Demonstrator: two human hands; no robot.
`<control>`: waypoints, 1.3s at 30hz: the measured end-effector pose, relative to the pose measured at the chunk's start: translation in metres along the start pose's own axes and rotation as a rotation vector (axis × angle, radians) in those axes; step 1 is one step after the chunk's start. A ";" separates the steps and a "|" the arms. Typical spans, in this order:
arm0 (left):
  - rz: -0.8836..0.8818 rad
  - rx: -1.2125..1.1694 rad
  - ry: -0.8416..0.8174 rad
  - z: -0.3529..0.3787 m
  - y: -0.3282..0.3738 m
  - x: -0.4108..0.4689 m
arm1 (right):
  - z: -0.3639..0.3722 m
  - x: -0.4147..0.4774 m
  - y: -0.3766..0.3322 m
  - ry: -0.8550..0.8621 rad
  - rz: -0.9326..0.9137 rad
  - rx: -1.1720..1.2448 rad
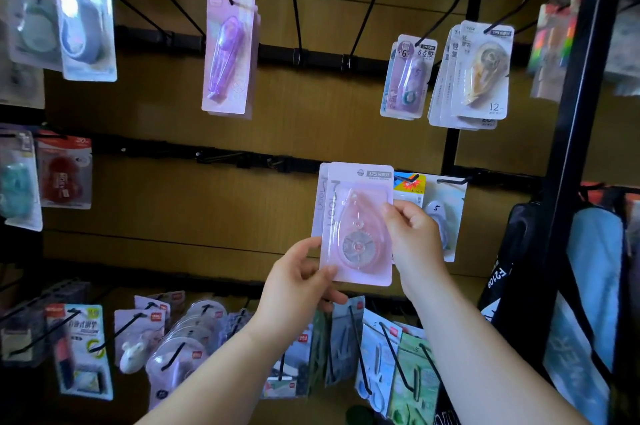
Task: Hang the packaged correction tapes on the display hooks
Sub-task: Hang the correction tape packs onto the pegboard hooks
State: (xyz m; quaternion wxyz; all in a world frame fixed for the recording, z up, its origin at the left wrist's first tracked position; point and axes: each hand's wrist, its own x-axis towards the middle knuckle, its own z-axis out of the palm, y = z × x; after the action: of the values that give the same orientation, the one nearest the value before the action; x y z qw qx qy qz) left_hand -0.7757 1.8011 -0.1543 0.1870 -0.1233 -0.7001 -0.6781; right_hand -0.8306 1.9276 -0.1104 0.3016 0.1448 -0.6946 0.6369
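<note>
Both my hands hold a small stack of pink packaged correction tapes [356,227] upright in front of the wooden display wall. My left hand [298,286] pinches the lower left corner of the stack. My right hand [414,234] grips its right edge. The stack's top edge reaches up to the middle black rail [214,156]. Just right of the stack, a white packaged correction tape [446,210] hangs on a black hook [450,180]. Two bare hooks [296,19] jut from the upper rail above.
Purple packs [228,54] and cream packs [481,74] hang on the upper rail. A row of crowded hooks with packs [381,355] runs below my arms. A black shelf post [581,113] with bags stands at the right. More packs [65,171] hang at the left.
</note>
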 end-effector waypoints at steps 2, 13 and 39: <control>-0.027 0.000 0.007 0.000 -0.002 0.003 | 0.000 0.003 0.001 0.002 0.010 -0.014; -0.088 -0.031 0.034 -0.003 -0.017 0.014 | 0.008 0.006 0.004 -0.040 0.051 -0.023; -0.165 -0.072 0.174 -0.020 -0.073 0.030 | 0.030 0.025 0.055 0.084 0.146 -0.102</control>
State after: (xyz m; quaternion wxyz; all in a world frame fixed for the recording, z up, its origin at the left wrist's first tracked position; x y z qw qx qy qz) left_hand -0.8315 1.7747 -0.2072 0.1860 -0.0125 -0.6642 -0.7239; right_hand -0.8890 1.9112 -0.1392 0.2901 0.0513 -0.7217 0.6264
